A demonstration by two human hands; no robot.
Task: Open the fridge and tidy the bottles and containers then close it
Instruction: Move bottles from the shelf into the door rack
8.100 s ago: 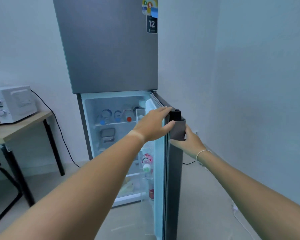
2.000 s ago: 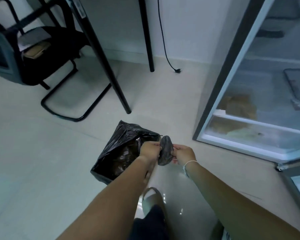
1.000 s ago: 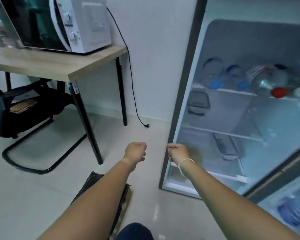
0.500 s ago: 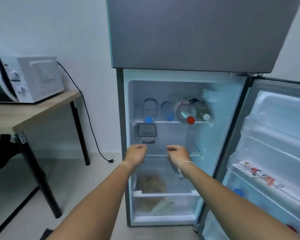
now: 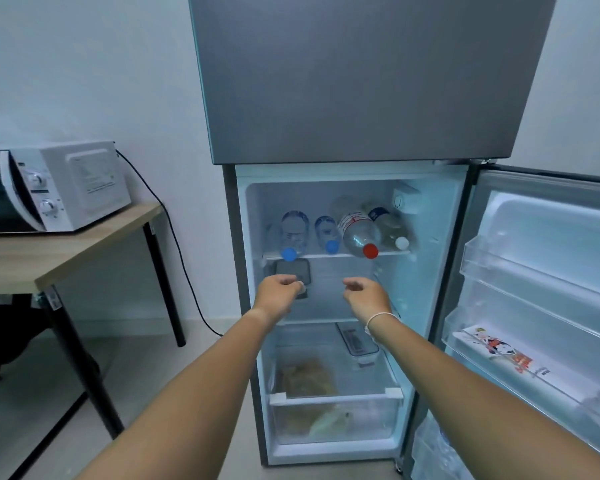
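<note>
The fridge (image 5: 354, 81) stands in front of me with its lower door (image 5: 541, 244) swung open to the right. Several clear bottles lie on their sides on the top shelf: two with blue caps (image 5: 289, 253), one with a red cap (image 5: 370, 251), one with a white cap (image 5: 401, 243). A dark-lidded container (image 5: 293, 270) sits under that shelf. A second clear container (image 5: 357, 342) rests one shelf lower. My left hand (image 5: 278, 294) is loosely curled just in front of the dark-lidded container, holding nothing. My right hand (image 5: 366, 294) hovers beside it, fingers bent and apart, empty.
The crisper drawer (image 5: 336, 400) at the bottom holds bagged produce. A printed carton (image 5: 499, 355) lies in a door rack, with bottles (image 5: 433, 445) in the lowest rack. Left of the fridge a white microwave (image 5: 70, 185) sits on a wooden table (image 5: 66, 251); a black cable (image 5: 177, 251) hangs down.
My view rose from the floor and a black bag to the fridge interior. Both hands let go of the bag and moved up and forward to the middle shelf.
</note>
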